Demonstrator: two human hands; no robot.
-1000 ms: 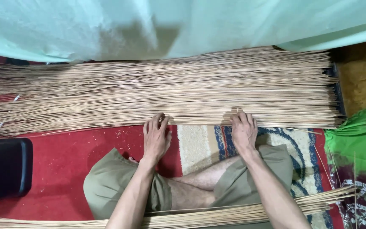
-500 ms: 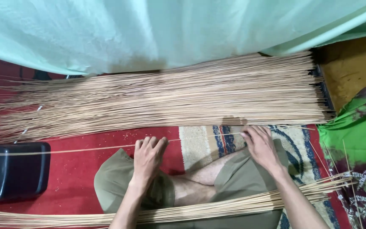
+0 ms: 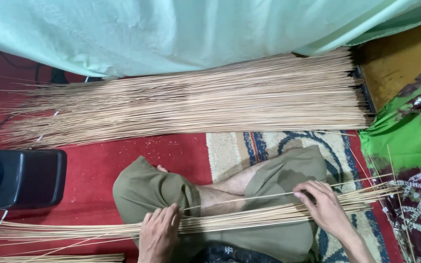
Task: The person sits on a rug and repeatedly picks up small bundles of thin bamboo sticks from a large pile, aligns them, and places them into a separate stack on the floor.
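Note:
A long bundle of thin pale sticks [image 3: 249,221] lies across my lap, over my olive shorts [image 3: 152,187]. My left hand [image 3: 158,234] rests flat on the bundle near my left knee, fingers spread. My right hand [image 3: 323,204] pinches a single stick [image 3: 249,198] that is lifted slightly above the bundle, its far end near my left hand. A much larger pile of the same sticks [image 3: 191,102] lies spread on the floor in front of my crossed legs.
A black box-shaped device [image 3: 18,178] with a white cable sits at the left on the red carpet [image 3: 88,160]. Pale green fabric [image 3: 171,29] hangs along the back. A bright green patterned cloth [image 3: 408,151] lies at the right.
Both hands left the big pile on the floor and drew back to my lap. They now rest on the lap bundle, and my right hand has taken hold of one stick.

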